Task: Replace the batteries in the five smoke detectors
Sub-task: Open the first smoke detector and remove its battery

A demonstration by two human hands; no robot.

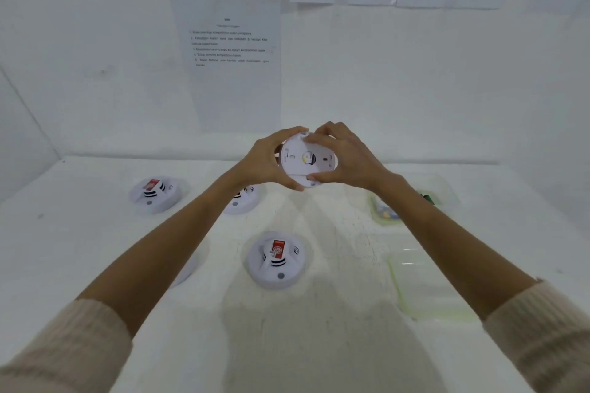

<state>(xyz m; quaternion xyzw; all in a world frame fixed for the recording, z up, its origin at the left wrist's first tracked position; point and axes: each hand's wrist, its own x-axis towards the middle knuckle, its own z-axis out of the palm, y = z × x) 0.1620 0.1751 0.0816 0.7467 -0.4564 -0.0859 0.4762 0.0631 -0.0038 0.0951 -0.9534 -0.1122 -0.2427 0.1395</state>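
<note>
Papers (234,51) on wall, white table (335,344)

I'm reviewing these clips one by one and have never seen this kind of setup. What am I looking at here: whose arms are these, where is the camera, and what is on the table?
There is no machine here. The one picture comes from a camera worn on a person's head, looking forward and down, so the two arms reaching in are that person's own. The left hand and right hand together hold a round white smoke detector up above the white table, its back side towards the camera. On the table lie more smoke detectors: one near the middle, one far left, one partly behind the left wrist, and the edge of another under the left forearm. To the right are two clear plastic containers, near and far. Printed sheets hang on the wall.
</note>
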